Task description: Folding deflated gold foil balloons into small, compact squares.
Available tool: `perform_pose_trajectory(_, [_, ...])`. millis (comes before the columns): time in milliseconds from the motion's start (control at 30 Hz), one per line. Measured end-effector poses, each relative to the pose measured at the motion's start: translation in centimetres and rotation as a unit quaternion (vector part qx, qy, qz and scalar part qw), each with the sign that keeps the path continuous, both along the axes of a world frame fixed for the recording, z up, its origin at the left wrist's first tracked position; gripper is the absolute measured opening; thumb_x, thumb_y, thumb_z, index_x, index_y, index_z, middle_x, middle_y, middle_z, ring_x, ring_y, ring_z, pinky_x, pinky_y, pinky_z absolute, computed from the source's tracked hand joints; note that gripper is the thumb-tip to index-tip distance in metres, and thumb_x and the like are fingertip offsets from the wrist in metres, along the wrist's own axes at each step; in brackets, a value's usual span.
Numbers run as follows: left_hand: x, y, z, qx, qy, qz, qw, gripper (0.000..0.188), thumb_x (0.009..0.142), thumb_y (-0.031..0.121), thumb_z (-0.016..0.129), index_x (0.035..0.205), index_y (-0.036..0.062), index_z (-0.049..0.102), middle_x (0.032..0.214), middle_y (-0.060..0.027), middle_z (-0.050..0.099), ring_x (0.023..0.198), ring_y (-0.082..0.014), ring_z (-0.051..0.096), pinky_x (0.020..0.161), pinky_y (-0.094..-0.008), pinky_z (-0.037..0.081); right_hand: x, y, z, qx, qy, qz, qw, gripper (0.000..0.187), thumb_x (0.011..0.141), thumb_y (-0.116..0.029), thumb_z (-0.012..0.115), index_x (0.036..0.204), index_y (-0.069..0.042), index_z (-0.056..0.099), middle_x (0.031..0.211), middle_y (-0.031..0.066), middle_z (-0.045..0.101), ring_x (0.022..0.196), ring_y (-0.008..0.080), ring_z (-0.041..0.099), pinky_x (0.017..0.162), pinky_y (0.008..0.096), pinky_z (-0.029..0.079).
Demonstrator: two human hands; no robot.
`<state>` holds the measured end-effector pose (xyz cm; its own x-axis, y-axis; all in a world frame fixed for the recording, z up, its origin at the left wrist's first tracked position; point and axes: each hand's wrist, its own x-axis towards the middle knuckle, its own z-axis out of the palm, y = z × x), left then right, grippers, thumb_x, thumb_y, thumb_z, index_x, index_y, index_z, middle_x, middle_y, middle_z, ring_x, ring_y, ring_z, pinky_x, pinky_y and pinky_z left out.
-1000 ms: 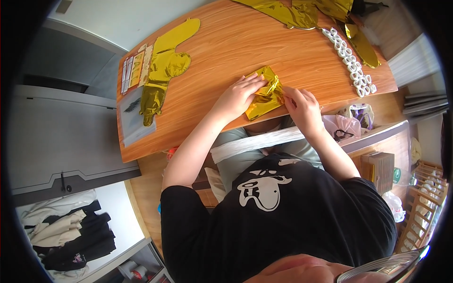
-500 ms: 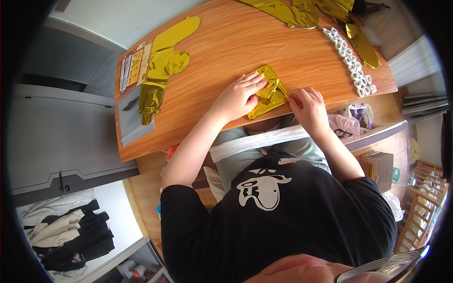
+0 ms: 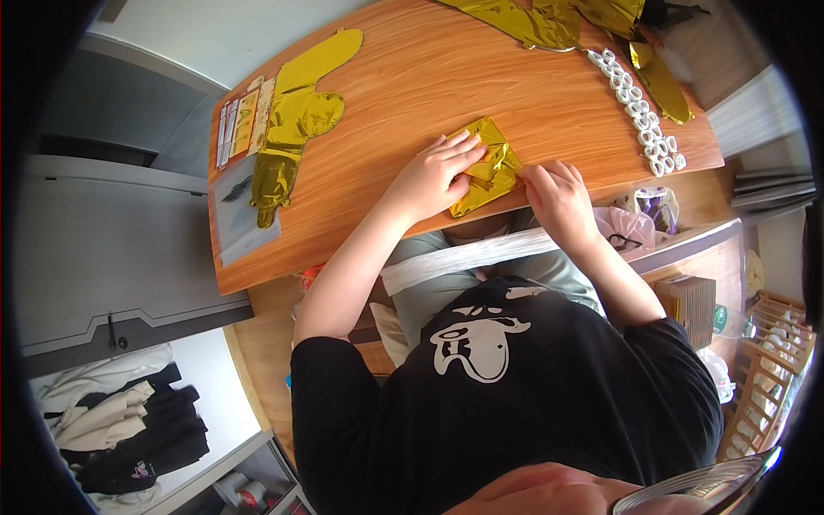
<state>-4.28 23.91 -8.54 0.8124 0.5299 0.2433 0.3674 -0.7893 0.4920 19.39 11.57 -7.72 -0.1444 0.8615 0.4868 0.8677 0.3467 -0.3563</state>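
A folded gold foil balloon lies at the table's near edge, its surface creased and shiny. Across its left part rests my left hand, fingers spread flat and pressing on the foil. My right hand pinches the right-hand corner of the folded foil between thumb and fingers; the fingertips partly cover that corner. A flat, unfolded gold foil balloon lies at the left of the table. More gold foil balloons are spread at the far right.
Rows of small white rings lie on the right of the wooden table. At its left end are a clear plastic bag and printed cards. A white strip crosses my lap; bags stand beyond my right arm.
My right fingers have shifted slightly left at the foil's corner, which is drawn in a little. My left hand stays flat in place.
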Motion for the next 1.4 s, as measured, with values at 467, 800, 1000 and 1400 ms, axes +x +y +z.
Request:
perform_pose_trajectory(467, [-0.1,0.1,-0.1,-0.008,0.005,0.001,1.000,0.049,0.093,0.006,0.059,0.142,0.0072,0.061,0.153,-0.0161,0.053,0.148,-0.0308,0.044,0.124,-0.0488,0.031,3.0,0.1,0.9,-0.078,0.126,0.094,0.984,0.025,0.099,-0.008,0.061,0.123,-0.007,0.067,0.113,0.0104,0.069,0.110,0.0317,0.062,0.100,0.0410,0.043])
perform_pose_trajectory(800, [0.1,-0.1,0.0,-0.008,0.002,-0.002,1.000,0.049,0.094,0.007,0.058,0.142,0.0073,0.061,0.151,-0.0164,0.054,0.147,-0.0305,0.044,0.124,-0.0485,0.031,3.2,4.6,1.5,-0.062,0.008,0.174,0.983,0.015,0.093,-0.007,0.067,0.108,-0.009,0.069,0.104,0.0092,0.068,0.104,0.0314,0.062,0.097,0.0417,0.045])
perform_pose_trajectory(1000, [-0.1,0.5,0.1,-0.014,0.003,-0.009,1.000,0.049,0.096,0.010,0.059,0.145,0.0069,0.058,0.151,-0.0158,0.055,0.147,-0.0312,0.045,0.125,-0.0479,0.030,3.2,7.9,0.5,0.003,-0.003,0.237,0.971,0.021,0.084,-0.009,0.078,0.101,-0.010,0.066,0.098,0.0093,0.066,0.096,0.0314,0.063,0.090,0.0408,0.050])
perform_pose_trajectory(1400, [-1.0,0.0,0.5,-0.154,-0.157,0.028,0.975,0.085,0.090,0.007,0.067,0.164,0.0138,0.025,0.158,-0.0131,0.048,0.145,-0.0357,0.046,0.125,-0.0487,0.030,2.0,7.9,0.5,-0.006,-0.114,0.304,0.946,0.042,0.092,-0.014,0.063,0.134,-0.010,0.065,0.129,0.0111,0.067,0.117,0.0312,0.064,0.099,0.0444,0.051])
